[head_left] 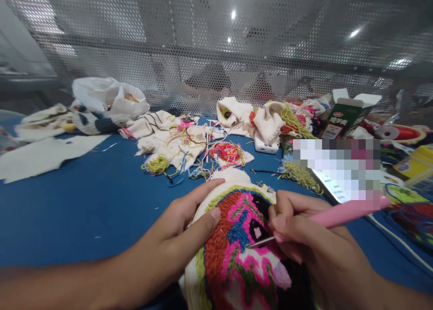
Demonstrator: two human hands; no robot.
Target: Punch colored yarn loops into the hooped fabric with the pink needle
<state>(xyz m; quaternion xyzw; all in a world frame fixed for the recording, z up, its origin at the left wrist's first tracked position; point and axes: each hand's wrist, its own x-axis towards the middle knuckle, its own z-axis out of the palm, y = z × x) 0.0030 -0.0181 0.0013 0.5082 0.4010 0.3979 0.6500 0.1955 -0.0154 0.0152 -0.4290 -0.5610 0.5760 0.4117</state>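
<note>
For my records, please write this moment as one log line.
left hand: holds hooped embroidery; right hand: holds pink tool, tip at blue patch; beyond: green box, white bag

The blue desk point(84, 215) reaches back toward a perforated metal panel point(203, 35). At the back left sits a crumpled white plastic bag point(98, 93); at the back right, an open-topped green carton point(350, 114), with a yellow package point(417, 166) nearer. A lit phone point(333, 186), partly blurred out, rests before the carton; a white cable point(401, 240) runs nearby.
</note>
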